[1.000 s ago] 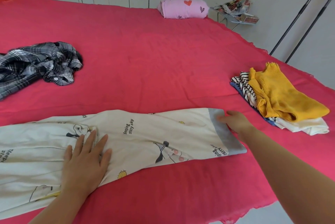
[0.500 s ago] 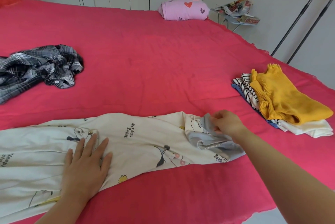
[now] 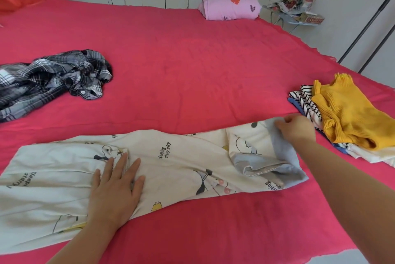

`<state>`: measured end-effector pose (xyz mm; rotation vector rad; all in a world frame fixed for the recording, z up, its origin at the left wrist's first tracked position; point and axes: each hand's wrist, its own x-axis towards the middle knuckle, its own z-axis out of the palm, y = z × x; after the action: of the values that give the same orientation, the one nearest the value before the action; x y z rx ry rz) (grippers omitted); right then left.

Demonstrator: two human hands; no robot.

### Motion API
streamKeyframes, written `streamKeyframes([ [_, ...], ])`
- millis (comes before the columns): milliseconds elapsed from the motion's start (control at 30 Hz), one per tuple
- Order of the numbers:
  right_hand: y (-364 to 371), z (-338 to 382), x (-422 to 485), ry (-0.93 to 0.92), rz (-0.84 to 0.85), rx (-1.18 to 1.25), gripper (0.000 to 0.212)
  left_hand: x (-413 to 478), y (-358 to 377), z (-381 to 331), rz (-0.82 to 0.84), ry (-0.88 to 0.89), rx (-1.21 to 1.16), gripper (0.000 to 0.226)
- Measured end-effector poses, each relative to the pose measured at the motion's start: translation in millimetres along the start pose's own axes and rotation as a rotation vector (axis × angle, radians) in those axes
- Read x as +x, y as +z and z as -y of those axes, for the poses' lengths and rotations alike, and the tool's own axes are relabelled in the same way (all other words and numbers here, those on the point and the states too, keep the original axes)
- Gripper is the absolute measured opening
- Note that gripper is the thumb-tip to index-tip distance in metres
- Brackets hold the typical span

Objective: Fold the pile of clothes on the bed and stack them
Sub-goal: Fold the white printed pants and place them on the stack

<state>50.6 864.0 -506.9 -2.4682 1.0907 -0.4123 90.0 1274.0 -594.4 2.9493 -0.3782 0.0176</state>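
Now the grip of the right hand (image 3: 296,130) is clamped on the grey cuff (image 3: 284,157) of the cream pyjama trousers (image 3: 181,165), fingers curled into the cloth. A second ago that cuff lay flat with the hand only at its far edge; it has since been lifted and bunched back over the leg, so I judge the fold toward the waist is just starting. The left hand (image 3: 116,189) lies flat, fingers spread, pinning the trousers' middle to the red bed (image 3: 192,71). Just right of the cuff sits the folded stack (image 3: 305,101) topped by a yellow jumper (image 3: 350,114); a crumpled plaid shirt (image 3: 49,80) waits well apart. The waist end and part of the shirt run out of frame, and the right fingertips are buried in fabric.
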Motion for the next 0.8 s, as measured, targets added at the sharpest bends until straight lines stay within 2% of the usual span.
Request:
streamKeyframes([
  [133, -15.2, -6.8, 12.8, 0.074, -0.030, 0.076, 0.032, -0.3, 0.7, -0.1, -0.009, -0.004, -0.005, 0.087],
  [200, -8.9, -7.0, 13.9, 0.131, 0.004, 0.089, 0.039, -0.7, 1.5, 0.7, -0.013, -0.005, -0.013, 0.086],
  [300, 6.6, -8.0, 5.7, 0.268, 0.196, 0.000, 0.039, -0.3, 2.2, 1.5, -0.013, -0.001, -0.015, 0.085],
  [367, 13.2, -15.3, -2.4, 0.258, 0.264, -0.016, 0.047, 0.0, 2.4, 0.9, -0.013, 0.004, -0.014, 0.085],
  [467, 6.2, -20.7, -28.9, 0.013, 0.136, 0.104, 0.051, 0.4, 2.0, 1.0, -0.009, 0.007, 0.003, 0.086],
  [500, 1.1, -20.5, -39.5, -0.124, 0.156, 0.160, 0.056, 0.1, 1.7, 1.2, -0.005, 0.007, 0.011, 0.086],
  [567, -7.3, -19.5, -61.4, -0.328, 0.391, 0.197, 0.053, 0.1, 1.5, 1.0, -0.001, 0.005, 0.023, 0.086],
  [600, -7.2, -20.3, -70.6, -0.418, 0.501, 0.096, 0.047, -0.1, 1.4, 0.8, 0.006, 0.002, 0.025, 0.086],
  [633, -3.7, -23.6, -74.7, -0.521, 0.528, -0.052, 0.041, 0.1, 0.8, 0.2, 0.010, 0.001, 0.025, 0.085],
  [667, -0.1, -26.5, -75.6, -0.594, 0.462, -0.206, 0.034, 0.1, 0.6, 0.2, 0.013, 0.000, 0.025, 0.083],
  [700, 1.0, -27.7, -73.8, -0.581, 0.351, -0.292, 0.026, -0.1, 0.3, 0.3, 0.015, 0.000, 0.025, 0.081],
  [733, 0.3, -27.7, -70.3, -0.506, 0.226, -0.292, 0.019, -0.2, 0.4, 0.6, 0.016, 0.001, 0.026, 0.080],
  [800, -5.3, -28.0, -57.0, -0.268, 0.038, -0.113, 0.016, -0.6, 1.0, 1.0, 0.015, 0.004, 0.024, 0.085],
])
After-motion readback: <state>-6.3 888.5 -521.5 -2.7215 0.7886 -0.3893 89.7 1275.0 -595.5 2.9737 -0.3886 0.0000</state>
